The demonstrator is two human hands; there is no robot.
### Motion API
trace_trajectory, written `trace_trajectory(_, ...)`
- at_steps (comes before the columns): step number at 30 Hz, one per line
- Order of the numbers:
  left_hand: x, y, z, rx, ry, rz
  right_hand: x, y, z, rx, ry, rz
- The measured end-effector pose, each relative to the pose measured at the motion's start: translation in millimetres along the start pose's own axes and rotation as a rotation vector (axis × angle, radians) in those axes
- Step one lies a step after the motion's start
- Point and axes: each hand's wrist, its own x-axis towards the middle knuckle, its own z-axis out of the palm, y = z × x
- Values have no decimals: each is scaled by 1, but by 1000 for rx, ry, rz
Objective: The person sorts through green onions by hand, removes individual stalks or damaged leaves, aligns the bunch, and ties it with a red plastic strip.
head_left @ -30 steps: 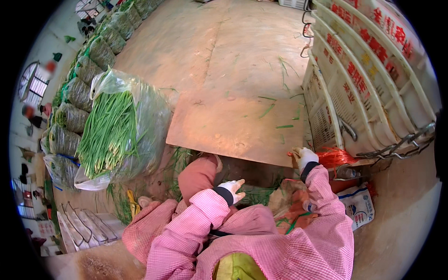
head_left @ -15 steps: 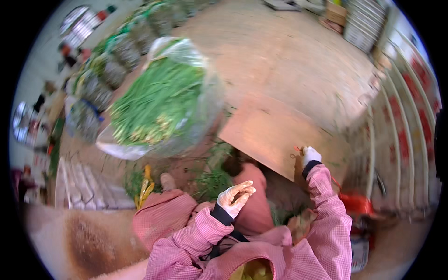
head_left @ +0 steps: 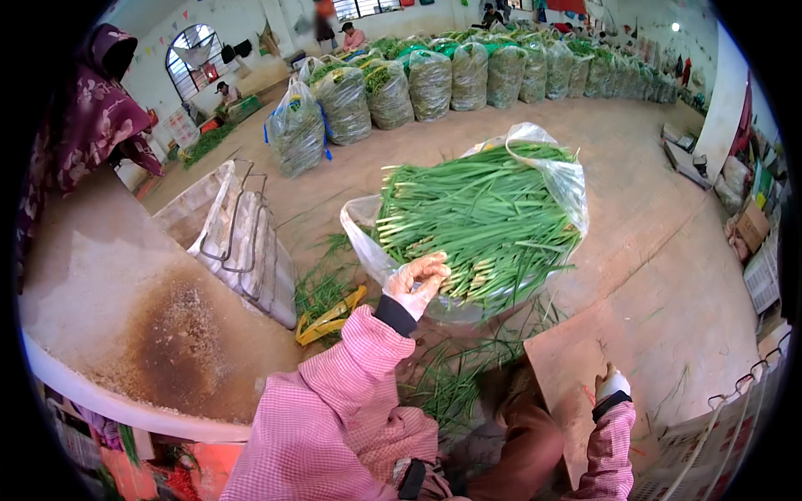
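Observation:
My left hand [head_left: 418,284], in a pale, brown-stained glove, hovers at the near edge of a big clear plastic bag [head_left: 363,225] piled with long green leafy stalks [head_left: 476,217], like garlic chives. Its fingers are bent, with thumb and fingertips apart, next to the pale stalk ends; no stalk shows in its grasp. Low on the right, my right hand [head_left: 612,384], gloved too, is above a flat brown board [head_left: 568,359]. Its fingers are closed, and what they hold, if anything, is hidden. Thin reddish strands lie beside it.
White crates [head_left: 251,250] and a stained pale tabletop [head_left: 109,309] stand left, with a person in a patterned purple garment [head_left: 100,108] behind. Loose greens [head_left: 451,384] and a yellow strap [head_left: 330,317] lie on the floor. Filled sacks [head_left: 430,83] line the back; printed crates [head_left: 710,451] stand right.
The view has swung left and up, so the bag of greens sits nearer the middle. My left hand is now beside the stalk ends; my right hand stays over the board.

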Motion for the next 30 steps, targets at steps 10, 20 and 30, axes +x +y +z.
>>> trace_trajectory(10, 134, 4, 35, 535, -345, 124, 105, -186, -170, -77, 779, -693)
trace_trajectory(20, 259, -42, 87, 909, -386, 193, 326, -168, -204, 758, 914, -245)
trace_trajectory(30, 307, -84, 153, 1327, -549, 7, 297, -117, -178, 1270, 401, -45)
